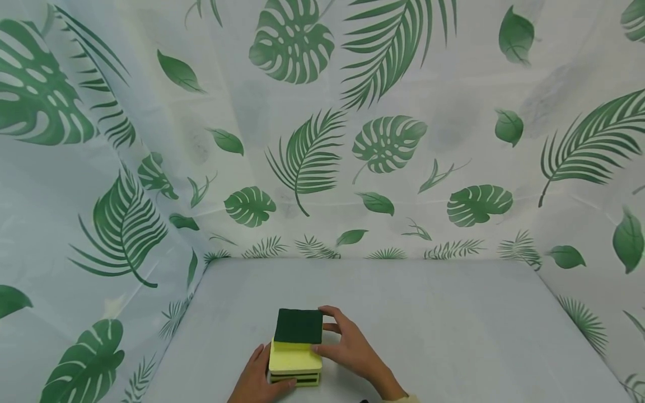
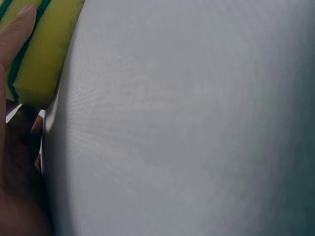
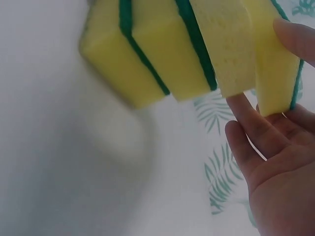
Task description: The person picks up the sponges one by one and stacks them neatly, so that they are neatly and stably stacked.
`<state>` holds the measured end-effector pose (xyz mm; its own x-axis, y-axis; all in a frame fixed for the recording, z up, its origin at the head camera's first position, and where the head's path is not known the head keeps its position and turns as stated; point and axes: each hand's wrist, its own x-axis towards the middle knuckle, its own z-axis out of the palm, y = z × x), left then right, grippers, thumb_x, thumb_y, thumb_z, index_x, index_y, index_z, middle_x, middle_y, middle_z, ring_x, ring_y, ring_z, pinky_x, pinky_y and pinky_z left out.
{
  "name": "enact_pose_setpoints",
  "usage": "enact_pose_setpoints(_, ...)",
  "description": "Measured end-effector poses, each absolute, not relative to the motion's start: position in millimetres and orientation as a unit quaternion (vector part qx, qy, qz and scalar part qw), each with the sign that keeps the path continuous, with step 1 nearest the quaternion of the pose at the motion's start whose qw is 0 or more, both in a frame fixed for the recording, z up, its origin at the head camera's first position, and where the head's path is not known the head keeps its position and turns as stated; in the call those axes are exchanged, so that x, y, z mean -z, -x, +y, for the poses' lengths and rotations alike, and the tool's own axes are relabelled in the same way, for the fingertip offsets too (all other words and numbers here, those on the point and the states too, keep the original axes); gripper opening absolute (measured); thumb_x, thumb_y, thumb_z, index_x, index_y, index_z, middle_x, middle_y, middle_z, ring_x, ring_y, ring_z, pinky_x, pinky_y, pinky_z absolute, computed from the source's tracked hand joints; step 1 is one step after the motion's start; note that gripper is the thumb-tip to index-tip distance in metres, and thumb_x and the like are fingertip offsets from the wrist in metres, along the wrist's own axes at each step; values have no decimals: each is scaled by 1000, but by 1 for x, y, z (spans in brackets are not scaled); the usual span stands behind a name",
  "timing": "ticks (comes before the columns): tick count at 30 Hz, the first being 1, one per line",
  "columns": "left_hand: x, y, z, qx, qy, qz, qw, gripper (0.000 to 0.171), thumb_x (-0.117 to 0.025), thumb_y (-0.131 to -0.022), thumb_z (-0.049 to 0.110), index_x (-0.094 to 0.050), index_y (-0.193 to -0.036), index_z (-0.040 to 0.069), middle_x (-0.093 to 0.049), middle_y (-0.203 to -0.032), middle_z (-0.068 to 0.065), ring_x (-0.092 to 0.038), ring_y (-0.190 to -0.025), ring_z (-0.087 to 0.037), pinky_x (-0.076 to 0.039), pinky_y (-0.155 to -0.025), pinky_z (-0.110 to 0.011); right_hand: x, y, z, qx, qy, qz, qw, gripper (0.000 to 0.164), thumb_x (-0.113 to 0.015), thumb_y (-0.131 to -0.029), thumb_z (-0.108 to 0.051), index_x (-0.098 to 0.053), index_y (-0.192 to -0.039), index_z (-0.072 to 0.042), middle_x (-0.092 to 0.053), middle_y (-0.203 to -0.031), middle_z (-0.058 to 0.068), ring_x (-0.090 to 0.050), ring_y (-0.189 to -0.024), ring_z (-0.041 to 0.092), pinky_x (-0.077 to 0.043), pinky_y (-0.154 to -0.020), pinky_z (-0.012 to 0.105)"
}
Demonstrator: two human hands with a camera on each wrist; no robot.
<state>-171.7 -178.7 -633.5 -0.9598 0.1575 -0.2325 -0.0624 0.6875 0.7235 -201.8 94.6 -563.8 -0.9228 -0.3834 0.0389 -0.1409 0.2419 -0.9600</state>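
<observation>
Several sponges are piled on the table near its front edge. On top sits a yellow sponge with a dark green scouring pad (image 1: 299,326) facing up, set toward the back of the pile. My right hand (image 1: 353,350) pinches this top sponge (image 3: 274,64) between thumb and fingers at its right side. Beneath it is a plain pale yellow sponge (image 1: 296,359), and below that are two yellow sponges with green layers (image 1: 304,382). My left hand (image 1: 259,378) holds the lower pile from the left, its thumb (image 2: 19,34) across the front edges.
A light grey tabletop (image 1: 443,330) spreads around the pile. White sheeting printed with green leaves (image 1: 322,235) rises at the back and on both sides. A small dark thing (image 1: 364,401) shows at the bottom edge beside the right forearm.
</observation>
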Motion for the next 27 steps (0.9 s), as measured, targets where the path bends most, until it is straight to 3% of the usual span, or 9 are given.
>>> enact_pose_setpoints(8,636,172,-181,-408,-37,901,140,111,-83,-85,65,-41,-159,-6,-50,-157,-27,-32,-149,-59,-31,-114,-81,564,195,90,593,187,776,105,77,-85,-92,-32,-47,-156,-14,-53,-156,14,-63,-132,38,-55,-102,67)
enact_pose_setpoints(27,636,171,-180,-398,-32,907,135,111,-82,-84,69,-42,-161,-1,-51,-158,-21,-33,-150,-54,-31,-115,-80,565,187,90,597,201,769,108,75,-88,-91,-30,-48,-152,-12,-54,-153,14,-60,-135,41,-50,-106,70)
